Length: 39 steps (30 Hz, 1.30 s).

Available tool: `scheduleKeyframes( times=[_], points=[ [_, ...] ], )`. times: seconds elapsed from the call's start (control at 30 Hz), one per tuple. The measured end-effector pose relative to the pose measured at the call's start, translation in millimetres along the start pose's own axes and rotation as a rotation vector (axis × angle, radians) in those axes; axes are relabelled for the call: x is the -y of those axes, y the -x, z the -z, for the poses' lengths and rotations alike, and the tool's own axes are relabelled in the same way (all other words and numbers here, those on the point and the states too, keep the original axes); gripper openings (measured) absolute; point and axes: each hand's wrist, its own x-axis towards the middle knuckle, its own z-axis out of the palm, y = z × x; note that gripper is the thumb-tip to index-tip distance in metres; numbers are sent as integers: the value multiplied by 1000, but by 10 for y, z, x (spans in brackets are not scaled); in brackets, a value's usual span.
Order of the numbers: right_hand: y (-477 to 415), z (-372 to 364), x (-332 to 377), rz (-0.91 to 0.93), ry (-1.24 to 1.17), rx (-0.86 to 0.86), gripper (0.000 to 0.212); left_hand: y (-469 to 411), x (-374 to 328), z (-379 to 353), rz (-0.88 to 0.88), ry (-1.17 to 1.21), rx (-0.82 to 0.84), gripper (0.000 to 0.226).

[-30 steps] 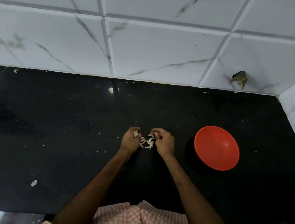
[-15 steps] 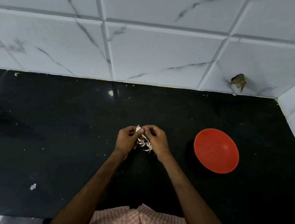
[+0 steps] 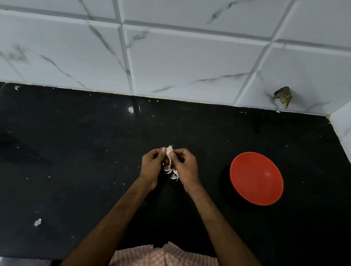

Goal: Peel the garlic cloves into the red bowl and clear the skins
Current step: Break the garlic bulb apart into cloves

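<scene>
left hand (image 3: 150, 165) grip, right hand (image 3: 185, 168) grip: both pinch papery garlic clove (image 3: 169, 151) | round red bowl (image 3: 256, 178) apart

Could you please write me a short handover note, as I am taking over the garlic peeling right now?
Left hand and right hand: both pinch one garlic clove above the black counter; a strip of skin seems to hang from it.
Loose white pieces lie under the hands; skins or cloves, I cannot tell.
Red bowl stands right of the hands, apart from them; no clove shows in it.
Done: nothing in the bowl yet.
Left: finish this clove, drop it in the bowl, peel the rest, clear the skins and stray scraps.
</scene>
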Motion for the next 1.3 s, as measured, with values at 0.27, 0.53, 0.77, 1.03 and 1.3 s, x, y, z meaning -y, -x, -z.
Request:
scheduleKeyframes(
  times=[0.27, 0.53, 0.77, 1.03, 1.3],
  points=[
    [26, -74, 42, -42, -122, -65, 19, 99, -49, -80, 57, 107, 124, 33],
    [138, -295, 174, -162, -377, -213, 12, 117, -27, -204, -77, 17, -41, 31],
    [133, -420, 174, -122, -68, -322, 17, 148, -20, -237, -66, -91, -151, 26],
    [56, -272, 130, -199, -123, -299, 15, 145, -25, -195, 51, -19, -4, 41],
    [-40, -4, 32, -214, -186, -257, 5, 15, 1, -25, 86, 18, 15, 43]
  ],
)
